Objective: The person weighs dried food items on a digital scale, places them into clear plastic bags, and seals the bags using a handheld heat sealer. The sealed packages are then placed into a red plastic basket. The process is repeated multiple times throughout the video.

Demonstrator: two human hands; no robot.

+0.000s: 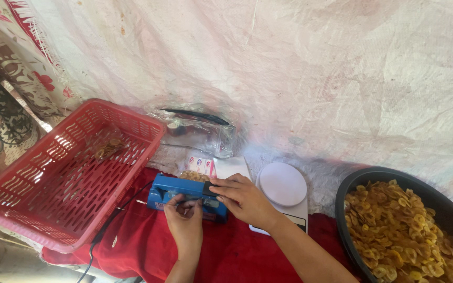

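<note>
Blue heat sealer (176, 193) flat on red cloth (237, 251).

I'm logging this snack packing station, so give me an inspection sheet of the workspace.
Surface: red cloth over the work area.
Job's things: blue heat sealer; a packet of chips lies in it.
Clutter: red basket holding one packet, white scale, black bowl of chips, clear bags.
Hands: left hand at the sealer's front; right hand on its bar.
Cables: black cord leaves the sealer.
Surroundings: white sheeting, patterned fabric.
</note>
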